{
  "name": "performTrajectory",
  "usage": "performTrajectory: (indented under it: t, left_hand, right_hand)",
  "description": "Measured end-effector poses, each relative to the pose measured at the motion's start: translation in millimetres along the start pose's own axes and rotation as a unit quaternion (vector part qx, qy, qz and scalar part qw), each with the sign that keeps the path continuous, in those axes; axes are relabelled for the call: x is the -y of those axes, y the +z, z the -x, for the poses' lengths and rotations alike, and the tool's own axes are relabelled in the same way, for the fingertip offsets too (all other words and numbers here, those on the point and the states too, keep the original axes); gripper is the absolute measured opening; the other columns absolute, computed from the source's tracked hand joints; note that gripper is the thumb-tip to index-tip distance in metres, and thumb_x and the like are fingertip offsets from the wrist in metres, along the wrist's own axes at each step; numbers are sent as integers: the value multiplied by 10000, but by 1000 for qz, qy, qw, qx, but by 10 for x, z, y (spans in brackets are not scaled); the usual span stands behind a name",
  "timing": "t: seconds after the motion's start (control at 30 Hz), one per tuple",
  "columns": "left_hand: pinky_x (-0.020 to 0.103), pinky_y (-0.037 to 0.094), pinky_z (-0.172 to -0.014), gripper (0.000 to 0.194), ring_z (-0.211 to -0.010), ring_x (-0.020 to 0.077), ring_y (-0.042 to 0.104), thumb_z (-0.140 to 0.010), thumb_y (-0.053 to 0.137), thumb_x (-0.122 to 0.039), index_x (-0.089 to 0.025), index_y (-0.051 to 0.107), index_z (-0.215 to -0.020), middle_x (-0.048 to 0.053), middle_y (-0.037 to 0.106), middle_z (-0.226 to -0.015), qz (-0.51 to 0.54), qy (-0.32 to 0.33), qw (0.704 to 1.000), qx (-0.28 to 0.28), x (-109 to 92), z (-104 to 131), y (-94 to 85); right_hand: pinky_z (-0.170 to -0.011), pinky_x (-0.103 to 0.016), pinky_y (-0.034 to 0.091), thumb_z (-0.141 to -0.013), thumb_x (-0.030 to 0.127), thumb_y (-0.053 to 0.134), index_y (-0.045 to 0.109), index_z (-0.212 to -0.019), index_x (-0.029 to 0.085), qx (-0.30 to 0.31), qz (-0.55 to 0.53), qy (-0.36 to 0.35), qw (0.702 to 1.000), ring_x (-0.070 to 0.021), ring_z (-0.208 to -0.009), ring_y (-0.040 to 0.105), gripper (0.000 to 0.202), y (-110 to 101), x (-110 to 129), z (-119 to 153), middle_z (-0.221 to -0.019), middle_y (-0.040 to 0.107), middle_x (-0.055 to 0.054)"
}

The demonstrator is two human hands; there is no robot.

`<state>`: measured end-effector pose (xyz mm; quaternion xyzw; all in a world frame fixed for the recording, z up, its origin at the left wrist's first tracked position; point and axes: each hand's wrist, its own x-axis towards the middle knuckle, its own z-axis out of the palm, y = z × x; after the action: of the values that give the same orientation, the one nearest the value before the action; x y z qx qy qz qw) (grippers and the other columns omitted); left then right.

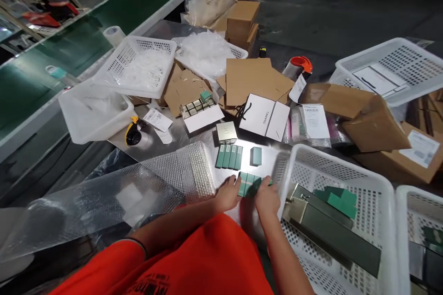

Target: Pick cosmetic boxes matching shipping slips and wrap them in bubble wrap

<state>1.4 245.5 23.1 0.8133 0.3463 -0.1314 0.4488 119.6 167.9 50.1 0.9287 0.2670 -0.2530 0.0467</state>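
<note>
Several small green boxes (247, 184) stand side by side on the metal table between my two hands. My left hand (228, 193) presses its fingers against their left side. At their right side is my right hand (267, 198), its fingers closed around another bit of green box that is mostly hidden. Just beyond lies a row of several green boxes (229, 156), with one single green box (256, 156) to its right. A gold box (226, 132) sits behind the row. Bubble wrap (166, 177) stretches out to the left.
White baskets stand at right (375, 179) and back left (166, 48). Behind the gold box are a white carton (204, 119), a white paper bag (259, 117) and cardboard (249, 80). A tape dispenser (134, 132) sits left. A green conveyor (104, 23) runs behind.
</note>
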Motion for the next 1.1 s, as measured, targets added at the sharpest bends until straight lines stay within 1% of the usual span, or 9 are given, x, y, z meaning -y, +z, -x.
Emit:
performTrajectory:
  t: [0.2,0.43,0.57,0.63,0.73,0.83,0.93,1.03,1.1]
  left_hand:
    - [497,460,-1007,920,-1306,387,454,-716,686,-112,-170,224,-1509,198,128,-1605,-156,89,983,45,-38,-214,157]
    - [503,509,-929,822,-1251,374,509,-769,615,-67,-231,277,-1500,151,146,-1609,-225,146,962,56,115,-360,282]
    - [471,528,-892,794,-1178,372,562,-748,655,-86,-212,348,-1470,147,186,-1601,-227,172,958,43,160,-335,245]
    - [441,535,-871,775,-1136,347,595,-742,659,-92,-219,376,-1452,153,233,-1588,-223,179,958,31,179,-275,195]
    - [434,481,-965,643,-1192,309,570,-788,568,-76,-224,448,-1403,134,330,-1555,-217,171,961,-10,266,-126,55]
    - [547,237,-1143,515,-1388,337,357,-845,474,-94,-181,508,-1352,156,357,-1537,-218,117,965,-84,419,52,-147]
    - [705,32,-1102,554,-1447,449,114,-854,480,-156,-73,430,-1399,280,223,-1553,-210,15,960,-184,567,202,-320]
    - [666,44,-1121,694,-1454,449,39,-806,595,-279,-80,367,-1430,281,170,-1569,-85,-152,928,-328,701,292,-415]
    - [661,132,-1109,805,-1449,449,93,-740,670,-342,-111,331,-1432,270,195,-1566,18,-231,896,-378,812,319,-460]
  right_hand:
    - [-741,-375,502,-897,63,252,321,-1417,17,58,28,18,998,-294,-901,685,527,115,3,-239,-1136,565,-288]
    - [-782,-291,474,-850,78,432,208,-1491,62,138,24,-31,990,-243,-955,673,680,217,-165,-255,-1203,569,-245]
    - [-841,-315,474,-781,56,555,129,-1528,130,133,36,-66,988,-277,-1036,652,864,282,-186,-186,-1494,257,-317]
    - [-885,-347,469,-773,16,527,131,-1533,169,118,48,-80,989,-300,-1092,627,870,315,-173,-147,-1557,111,-287]
    - [-905,-382,475,-777,-24,442,179,-1527,173,99,62,-105,988,-302,-1092,624,819,337,-165,-123,-1575,133,-228]
    - [-880,-396,499,-761,-47,390,236,-1510,145,84,66,-120,987,-285,-1027,650,789,327,-161,-129,-1569,178,-217]
    - [-854,-411,515,-749,-44,403,261,-1502,144,68,67,-111,989,-288,-1013,651,789,299,-119,-65,-1562,184,-233]
    - [-818,-417,528,-757,-4,468,225,-1514,168,45,67,-93,992,-304,-1026,639,814,229,-61,105,-1572,112,-244]
    - [-850,-408,520,-781,68,526,212,-1516,187,7,23,-110,994,-305,-1087,609,808,128,-74,209,-1587,63,-222]
